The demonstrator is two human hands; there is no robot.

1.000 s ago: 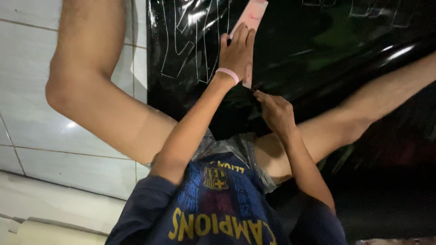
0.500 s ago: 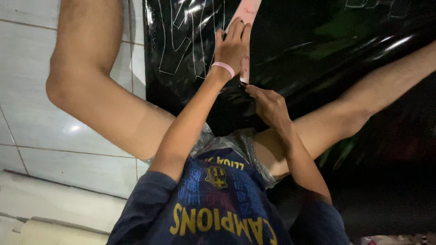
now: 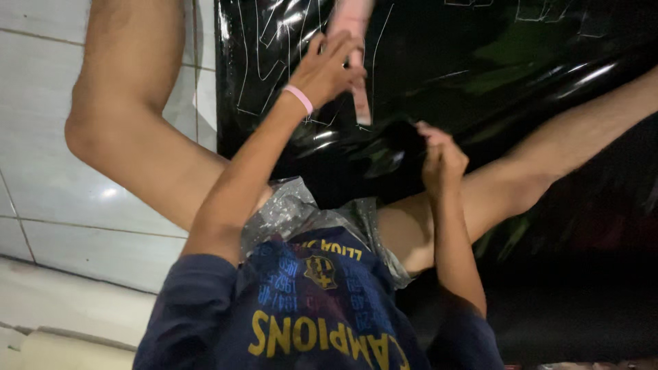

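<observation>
A glossy black sheet (image 3: 480, 62) with white drawn outlines lies over my spread legs on the floor. My left hand (image 3: 329, 68), a pink band on its wrist, holds a long pink template strip (image 3: 358, 96) down on the sheet with its fingers laid over it. The strip runs from the top edge of the view to just below the hand. My right hand (image 3: 442, 161) is closed on a raised fold at the sheet's near edge (image 3: 394, 147), just above my lap.
White floor tiles (image 3: 41, 103) lie to the left beyond my left leg (image 3: 130, 123). My right leg (image 3: 562, 144) stretches to the right over the black sheet. A crinkled silvery wrap (image 3: 288, 212) sits in my lap.
My right hand has shifted right and pulled up a fold of the black sheet. My left hand stays on the pink strip, slightly further left.
</observation>
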